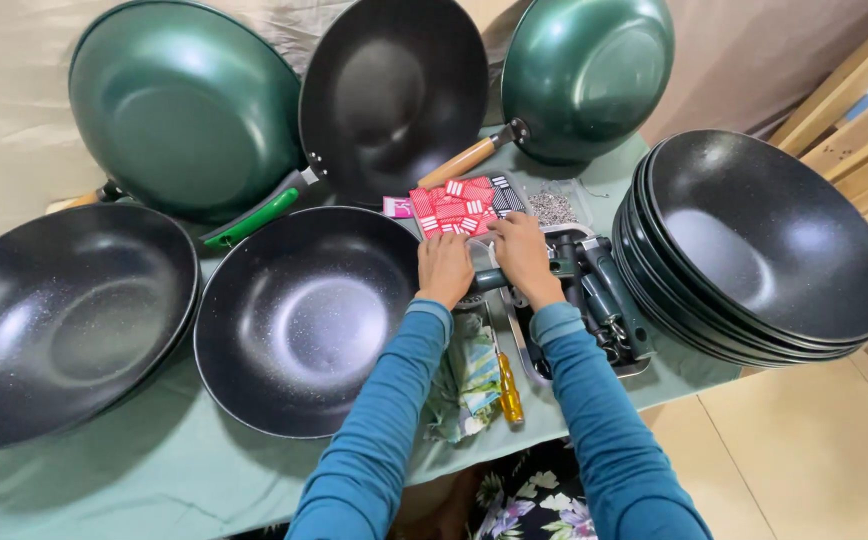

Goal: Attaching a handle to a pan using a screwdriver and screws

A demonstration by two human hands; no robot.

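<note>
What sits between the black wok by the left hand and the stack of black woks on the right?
Head view: both hands, a tray of dark green handles and a yellow-handled screwdriver.

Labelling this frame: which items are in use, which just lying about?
In use: left hand, right hand, dark green handle, black wok.
Lying about: stacked woks, red-and-white packets, screwdriver, green woks.

I see a cluster of small rectangular red-and-white labels (454, 208) lying flat on the bench just beyond my hands, with one black-and-white striped label (506, 194) at its right edge and a small pink label (397, 207) at its left. A crumpled green-and-white printed packet (469, 375) lies between my forearms.
</note>
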